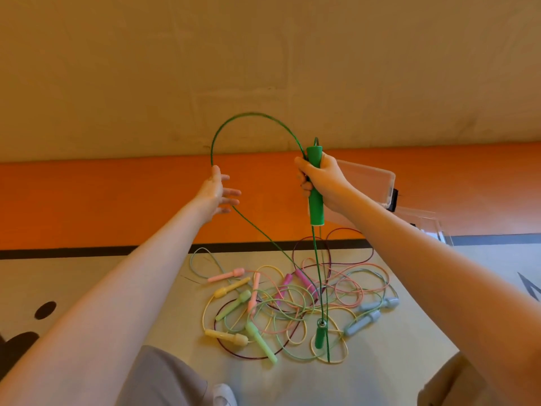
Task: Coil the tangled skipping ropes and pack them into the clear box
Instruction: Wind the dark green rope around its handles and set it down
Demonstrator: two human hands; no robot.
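Note:
My right hand (325, 183) grips one green handle (315, 189) of a dark green skipping rope, held upright in the air. The green cord (234, 124) arcs up and left from it and runs past my left hand (218, 191), whose fingers are spread and straight with the cord against them. The rope's other green handle (320, 335) hangs low over a tangle of pastel ropes (292, 303) on the floor. The clear box (380, 183) stands behind my right wrist, partly hidden by it.
Pink, yellow, light green, purple and grey-blue handles lie scattered in the tangle. An orange wall band runs behind it, with a black line on the floor below. My knees frame the bottom of the view.

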